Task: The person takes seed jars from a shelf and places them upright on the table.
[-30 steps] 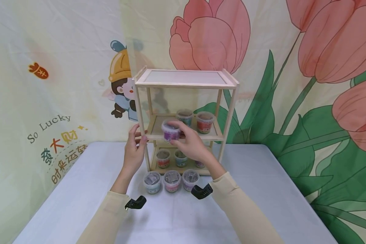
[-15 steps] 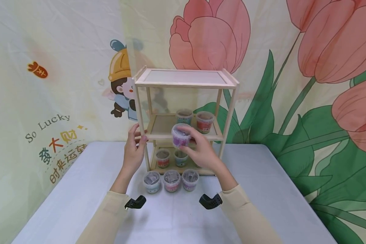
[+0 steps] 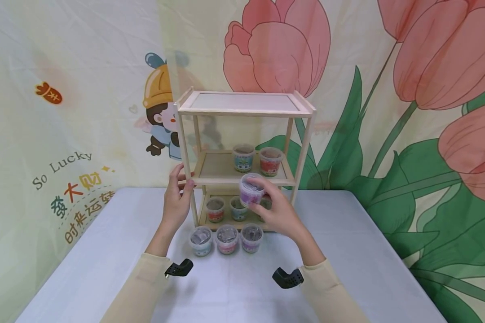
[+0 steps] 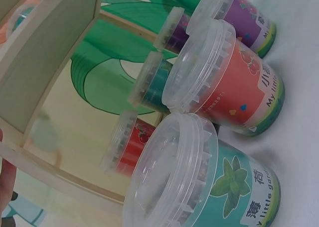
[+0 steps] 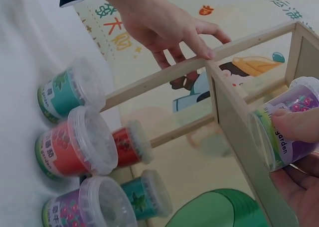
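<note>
A purple-labelled plastic tub with a clear lid [image 3: 251,190] is pinched between the thumb and fingers of my right hand [image 3: 280,211], in front of the middle shelf's front edge. In the right wrist view, the tub [image 5: 286,122] is tilted and its label shows fruit. My left hand [image 3: 178,197] holds the left front post of the small wooden shelf [image 3: 244,181] at middle-shelf height. On the middle shelf stand a teal tub [image 3: 243,158] and a red tub [image 3: 271,161]. The left wrist view shows only a sliver of the left hand's fingers.
Three lidded tubs stand in a row on the white table before the shelf: teal [image 3: 201,241], red [image 3: 227,239] and purple [image 3: 252,238]. A red tub [image 3: 215,209] and a teal tub [image 3: 239,208] stand on the bottom shelf, with another partly behind my right hand.
My right hand has drawn the purple tub rightward, down and toward me, away from the middle shelf, uncovering the teal tub there. My left hand has stayed on the post.
</note>
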Motion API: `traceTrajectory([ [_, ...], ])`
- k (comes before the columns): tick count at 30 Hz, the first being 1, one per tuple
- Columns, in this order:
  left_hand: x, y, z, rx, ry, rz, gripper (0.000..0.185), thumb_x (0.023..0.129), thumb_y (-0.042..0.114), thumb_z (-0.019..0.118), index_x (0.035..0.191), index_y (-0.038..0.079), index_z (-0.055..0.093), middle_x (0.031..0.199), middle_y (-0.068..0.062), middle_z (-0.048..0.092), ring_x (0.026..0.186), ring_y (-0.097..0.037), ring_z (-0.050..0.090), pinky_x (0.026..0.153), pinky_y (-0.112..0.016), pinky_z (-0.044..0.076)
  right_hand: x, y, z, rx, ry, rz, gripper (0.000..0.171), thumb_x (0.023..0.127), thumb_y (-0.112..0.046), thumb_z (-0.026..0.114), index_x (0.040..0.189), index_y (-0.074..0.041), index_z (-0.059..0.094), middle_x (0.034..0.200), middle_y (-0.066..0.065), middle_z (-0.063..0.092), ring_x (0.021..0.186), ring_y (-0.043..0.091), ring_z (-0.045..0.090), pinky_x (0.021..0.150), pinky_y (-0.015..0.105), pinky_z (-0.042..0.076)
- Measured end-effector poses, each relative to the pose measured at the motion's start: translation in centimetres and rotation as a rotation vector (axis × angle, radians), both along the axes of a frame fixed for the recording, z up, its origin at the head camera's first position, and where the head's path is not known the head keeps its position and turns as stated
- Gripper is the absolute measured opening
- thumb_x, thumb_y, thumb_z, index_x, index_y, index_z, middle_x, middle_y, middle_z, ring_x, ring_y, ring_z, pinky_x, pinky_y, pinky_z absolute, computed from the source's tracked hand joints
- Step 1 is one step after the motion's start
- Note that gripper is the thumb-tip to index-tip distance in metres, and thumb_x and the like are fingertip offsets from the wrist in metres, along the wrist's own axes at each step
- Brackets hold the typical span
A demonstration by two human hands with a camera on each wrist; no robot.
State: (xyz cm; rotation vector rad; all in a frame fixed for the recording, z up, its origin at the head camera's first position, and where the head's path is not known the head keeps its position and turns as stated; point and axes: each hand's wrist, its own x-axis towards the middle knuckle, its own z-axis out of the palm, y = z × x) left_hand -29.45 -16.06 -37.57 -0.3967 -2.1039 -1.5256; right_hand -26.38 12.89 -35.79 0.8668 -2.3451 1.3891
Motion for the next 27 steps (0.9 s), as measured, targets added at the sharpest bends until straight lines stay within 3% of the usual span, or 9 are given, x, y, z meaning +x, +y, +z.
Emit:
traceTrajectory([
  [9,-2.8,-1.0,-2.6,-0.006,0.005,0.015,0.058,0.113,0.017,0.053,0.165,0.021,0.028,0.139,-0.019,0.060,0.114,-0.040,0.066,0.093,-0.046,0.050,0.5,2.1,-1.8,-0.020,-0.041,-0.031,0.068,0.094,0.007,0.075,0.153,-0.020,0.054,0.155,0.009,0.052,0.135,0.030,0.057,0.108,0.049,0.052],
  [17,-3.0,-1.4,-3.1,-0.016,0.020,0.014,0.057,0.113,0.023,0.054,0.164,0.030,0.030,0.136,-0.013,0.061,0.112,-0.034,0.067,0.094,-0.048,0.052,0.8,3.5,-3.4,-0.015,-0.057,-0.083,0.066,0.095,0.006,0.075,0.153,-0.019,0.054,0.153,0.011,0.054,0.133,0.032,0.059,0.108,0.049,0.051],
  [27,-3.0,-1.3,-2.9,-0.015,0.024,0.008,0.057,0.113,0.023,0.054,0.164,0.028,0.030,0.136,-0.014,0.061,0.112,-0.036,0.068,0.092,-0.043,0.051,1.3,5.0,-5.1,-0.004,-0.090,-0.151,0.066,0.095,0.005,0.076,0.152,-0.020,0.055,0.154,0.011,0.054,0.136,0.032,0.058,0.109,0.044,0.051],
])
